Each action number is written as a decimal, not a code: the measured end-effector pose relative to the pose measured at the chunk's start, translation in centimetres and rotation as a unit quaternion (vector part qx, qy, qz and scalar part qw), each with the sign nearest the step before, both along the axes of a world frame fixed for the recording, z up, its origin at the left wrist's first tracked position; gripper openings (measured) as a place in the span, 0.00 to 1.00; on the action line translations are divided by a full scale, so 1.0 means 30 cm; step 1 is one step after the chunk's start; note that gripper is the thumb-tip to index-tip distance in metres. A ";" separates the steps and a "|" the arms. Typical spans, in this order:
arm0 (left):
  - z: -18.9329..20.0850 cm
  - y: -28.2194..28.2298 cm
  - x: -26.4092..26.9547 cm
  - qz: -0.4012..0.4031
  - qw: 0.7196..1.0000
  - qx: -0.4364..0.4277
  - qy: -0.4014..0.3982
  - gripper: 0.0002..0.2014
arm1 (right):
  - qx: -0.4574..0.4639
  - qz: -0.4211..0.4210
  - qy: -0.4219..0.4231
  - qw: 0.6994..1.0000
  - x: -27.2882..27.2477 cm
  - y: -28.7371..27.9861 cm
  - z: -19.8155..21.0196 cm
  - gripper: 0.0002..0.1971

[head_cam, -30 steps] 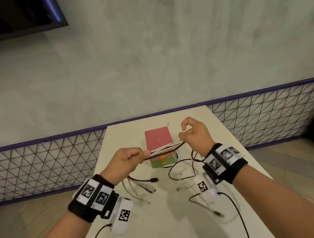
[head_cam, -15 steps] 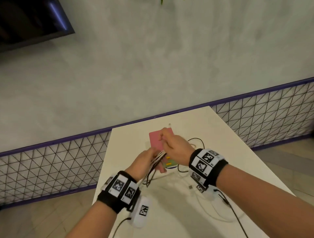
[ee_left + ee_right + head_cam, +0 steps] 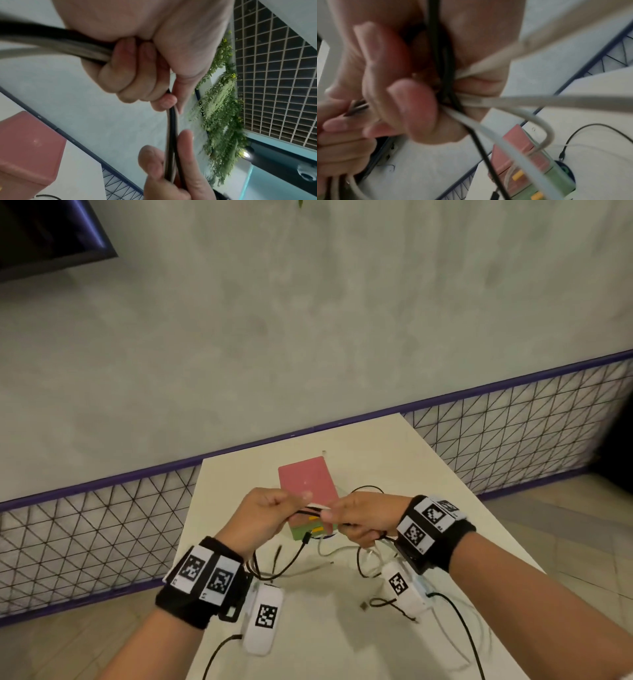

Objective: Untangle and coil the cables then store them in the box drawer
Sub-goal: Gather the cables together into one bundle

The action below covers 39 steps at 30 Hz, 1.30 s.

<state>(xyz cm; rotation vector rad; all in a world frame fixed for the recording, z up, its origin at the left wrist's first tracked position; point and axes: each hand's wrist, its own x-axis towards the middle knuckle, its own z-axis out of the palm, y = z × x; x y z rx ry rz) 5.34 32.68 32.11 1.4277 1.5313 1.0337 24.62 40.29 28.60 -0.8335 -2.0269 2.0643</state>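
Note:
A bundle of black and white cables (image 3: 315, 511) is held in the air between both hands, just in front of the box. My left hand (image 3: 274, 513) grips one end of the bundle in a fist, with the cables (image 3: 82, 44) running through its curled fingers. My right hand (image 3: 359, 520) grips the other end, and several strands (image 3: 471, 121) spill from its fingers. Loose ends hang down to the table (image 3: 445, 508). The box (image 3: 306, 482) has a pink top and green drawers with yellow handles (image 3: 317, 529), and both drawers look closed.
Slack black and white cable loops (image 3: 284, 570) lie on the white table under and between my wrists, and one black loop (image 3: 366, 489) lies right of the box. A mesh fence (image 3: 102, 525) with a purple rail runs behind the table against a grey wall.
A second ago my hands held the bundle stretched wide. They then came together over the box, and now hold only a short length between them, with the right hand lower.

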 end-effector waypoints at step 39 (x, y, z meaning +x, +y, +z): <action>-0.130 0.028 -0.135 0.030 0.997 -0.054 -0.056 0.15 | 0.055 -0.281 0.105 0.952 0.000 -0.015 -0.046 0.14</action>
